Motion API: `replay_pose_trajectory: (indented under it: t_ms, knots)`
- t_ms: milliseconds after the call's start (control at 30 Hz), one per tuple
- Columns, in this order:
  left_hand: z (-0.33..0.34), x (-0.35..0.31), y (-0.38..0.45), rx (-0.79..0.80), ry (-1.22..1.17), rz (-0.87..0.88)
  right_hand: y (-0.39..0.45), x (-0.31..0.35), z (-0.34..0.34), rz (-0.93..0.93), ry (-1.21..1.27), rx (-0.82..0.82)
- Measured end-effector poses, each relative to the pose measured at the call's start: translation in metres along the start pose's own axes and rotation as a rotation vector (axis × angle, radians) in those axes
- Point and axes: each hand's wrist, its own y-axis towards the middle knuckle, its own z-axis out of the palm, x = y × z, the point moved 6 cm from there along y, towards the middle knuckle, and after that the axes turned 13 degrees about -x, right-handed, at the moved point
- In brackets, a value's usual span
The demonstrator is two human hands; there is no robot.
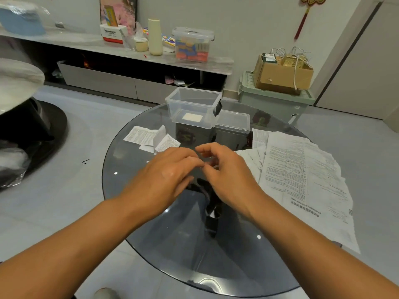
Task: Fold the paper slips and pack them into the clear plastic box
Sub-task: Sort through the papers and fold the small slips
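Note:
The clear plastic box [172,104] stands open at the far side of the round dark glass table [164,244], with one folded white slip [192,117] on its bottom. Its lid [234,121] lies just to its right. Several small printed slips [149,137] lie left of the box. A spread of large creased printed sheets [302,180] covers the table's right side. My left hand [170,171] is palm down at the table's middle, and a white paper edge [148,162] peeks out beside it. My right hand [226,171] has curled, blurred fingers meeting the left fingertips; what they hold is hidden.
Behind the table runs a low shelf unit [129,52] with bottles, cartons and a lidded box of coloured items [192,45]. A green storage bin [274,102] bearing a cardboard box [280,74] stands at the back right. Another round table [19,83] is at the left.

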Motion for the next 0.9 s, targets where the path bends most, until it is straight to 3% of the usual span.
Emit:
replay_pose_trajectory:
  t_ms: [133,267,333,467,633,733,900]
  knots:
    - [0.013,-0.023,0.005,0.015,-0.070,0.058,-0.010,-0.016,-0.052,0.007,-0.420,0.080]
    - [0.035,-0.043,0.001,0.123,-0.170,0.056,-0.043,-0.052,-0.085,0.248,-0.723,0.335]
    - [0.043,-0.048,0.001,0.164,-0.191,0.048,-0.055,-0.058,-0.091,0.274,-0.734,0.340]
    - [0.056,-0.055,0.006,0.209,-0.228,-0.010,-0.056,-0.064,-0.097,0.195,-0.749,0.200]
    - [0.064,-0.058,0.015,0.223,-0.254,-0.060,-0.049,-0.071,-0.116,0.278,-0.674,0.155]
    - [0.062,-0.059,0.020,0.220,-0.306,-0.079,-0.047,-0.051,-0.121,0.108,-0.673,0.094]
    - [0.062,-0.053,0.026,0.176,-0.366,0.009,-0.067,-0.008,-0.095,-0.132,-0.426,0.273]
